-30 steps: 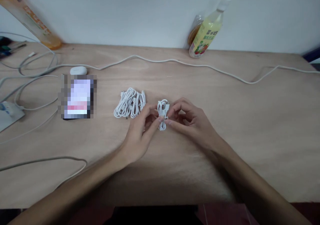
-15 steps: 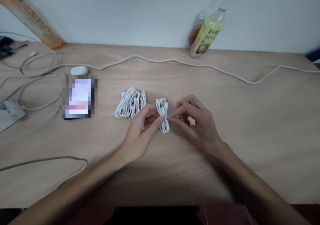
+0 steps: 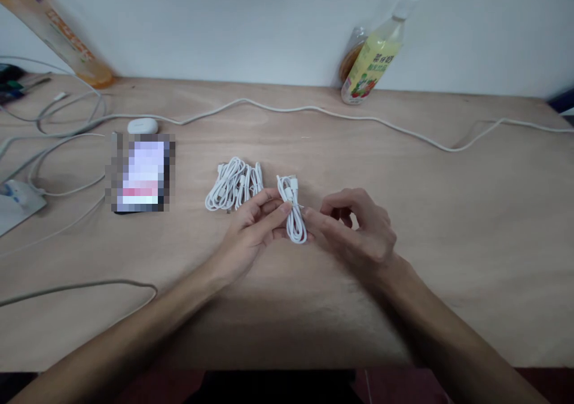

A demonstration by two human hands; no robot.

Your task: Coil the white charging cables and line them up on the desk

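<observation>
In the head view, the left hand and the right hand meet over the middle of the table, both closed on a small white coiled cable that stands up between them, its loops bunched into a narrow bundle. The left fingers pinch the bundle from the left at about mid-height, thumb below and forefinger across. The right fingers are curled in narrowly and press the right side of the bundle near a thin strand that crosses its waist. Whether that strand is a tie or the cable's own tail cannot be told. Just to the left, touching nothing, lies a pile of similar coiled cables. Farther left are a phone with its screen blurred, a small white case behind it, and loose white cords. A long white cord runs across the back of the table, near a yellow-green bottle against the wall. To do the binding well, a judgement only, the left pinch should probably stay firm at the waist so the loops do not spring apart, while the right fingertips work the thin strand tightly and squarely round the middle, keeping the plug ends tucked at the top.
</observation>
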